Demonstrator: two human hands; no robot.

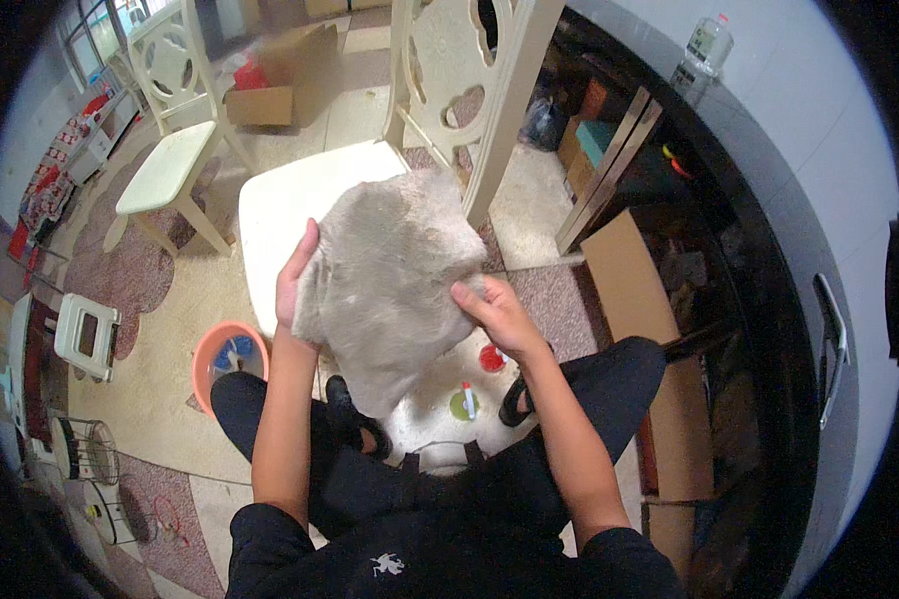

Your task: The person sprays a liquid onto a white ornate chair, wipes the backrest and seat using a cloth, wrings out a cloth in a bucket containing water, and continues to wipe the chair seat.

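A worn grey-beige cloth (pixel 393 292), stained darker in the middle, is spread between my two hands above the front of a cream chair seat (pixel 292 202). My left hand (pixel 296 288) supports its left edge, thumb up along the side and the other fingers hidden beneath. On the right edge, my right hand (pixel 498 311) pinches the fabric, thumb on top. The cloth's lower corner hangs between my knees, over the floor. Below my right hand lie a red round object (pixel 492 358) and a green disc (pixel 463 405) with a white, red-capped stick across it.
An orange bucket (pixel 228 329) with something blue inside stands by my left knee. A second cream chair (pixel 168 165), a white stool (pixel 88 337) and an open cardboard box (pixel 262 105) are farther off. Cardboard (pixel 633 277) lines the right, under a dark counter bearing a clear plastic bottle (pixel 708 45).
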